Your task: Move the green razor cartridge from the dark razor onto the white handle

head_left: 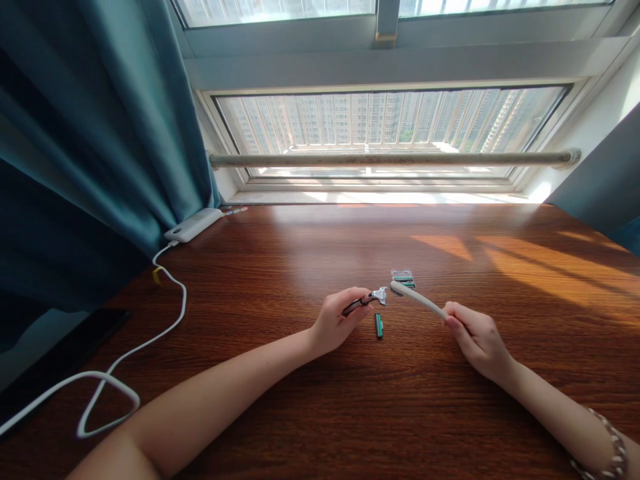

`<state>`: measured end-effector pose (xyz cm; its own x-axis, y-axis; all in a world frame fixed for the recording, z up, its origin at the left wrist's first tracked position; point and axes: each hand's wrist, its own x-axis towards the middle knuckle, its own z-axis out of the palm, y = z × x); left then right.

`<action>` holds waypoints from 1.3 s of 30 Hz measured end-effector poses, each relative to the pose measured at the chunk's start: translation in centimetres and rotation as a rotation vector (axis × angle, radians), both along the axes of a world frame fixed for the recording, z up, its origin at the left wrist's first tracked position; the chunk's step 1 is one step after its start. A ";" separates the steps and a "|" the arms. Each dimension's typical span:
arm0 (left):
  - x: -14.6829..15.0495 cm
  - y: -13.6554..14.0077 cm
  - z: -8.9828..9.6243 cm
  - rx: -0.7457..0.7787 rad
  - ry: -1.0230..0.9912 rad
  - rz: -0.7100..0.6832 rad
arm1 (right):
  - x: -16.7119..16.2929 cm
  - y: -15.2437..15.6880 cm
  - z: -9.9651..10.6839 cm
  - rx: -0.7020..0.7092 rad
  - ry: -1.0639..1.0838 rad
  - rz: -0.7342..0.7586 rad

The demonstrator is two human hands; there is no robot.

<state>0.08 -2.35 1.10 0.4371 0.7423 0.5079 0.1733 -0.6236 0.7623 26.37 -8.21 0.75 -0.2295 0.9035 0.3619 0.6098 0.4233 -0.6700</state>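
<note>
1. Pinching the dark handle of a razor (357, 305), the left hand (336, 323) has its thumb and fingers closed about it; the razor is raised over the bench (300, 257), its bare silver head pointing right.
2. The right hand (477, 335) grips one end of a slender whitish stick (421, 299), its rounded far tip near the razor head, a small gap between.
3. One green-and-black cartridge (379, 326) lies on the bench just below the razor head as seen here.
4. Behind the stick's tip, and partly hidden by it, sits a clear case (403, 276) with more green-and-black pieces inside.
5. At the left, a white cable (185, 300) runs from a white device (195, 225) beside the blue curtain (110, 100).
</note>
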 end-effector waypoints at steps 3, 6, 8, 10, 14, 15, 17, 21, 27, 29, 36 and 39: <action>0.0 0.0 0.1 0.001 0.002 -0.004 | -0.1 0.0 -0.1 -0.017 -0.032 0.038; 0.0 0.0 0.1 0.013 0.006 0.001 | -0.1 -0.1 -0.1 -0.021 -0.036 -0.032; 0.0 0.1 0.0 0.013 0.011 0.016 | -0.2 -0.1 -0.1 -0.007 -0.025 -0.030; 0.1 0.1 0.0 0.001 0.017 0.034 | -0.2 0.0 -0.1 0.000 -0.039 0.012; 0.2 0.0 0.1 -0.022 0.015 0.050 | -0.2 0.1 0.0 -0.009 -0.062 -0.044; 0.2 0.0 0.1 -0.024 0.014 0.048 | -0.2 0.0 0.0 -0.006 -0.050 -0.062; 0.2 0.0 0.2 -0.027 0.013 0.042 | -0.1 0.0 0.0 0.006 -0.029 -0.035; 0.2 -0.1 0.3 -0.034 0.024 0.034 | -0.1 -0.2 0.0 0.024 -0.074 0.050; 0.2 -0.1 0.3 -0.035 0.034 0.055 | 0.1 -0.1 0.0 0.089 -0.061 -0.073; 0.2 -0.1 0.3 -0.041 0.040 0.065 | 0.1 -0.1 0.0 0.093 -0.083 -0.007; 0.3 0.0 0.3 -0.046 0.007 0.074 | 0.0 -0.1 0.1 0.124 -0.106 -0.129; 0.3 0.1 0.1 -0.116 -0.037 -0.001 | 0.1 -0.2 0.0 0.189 -0.138 -0.095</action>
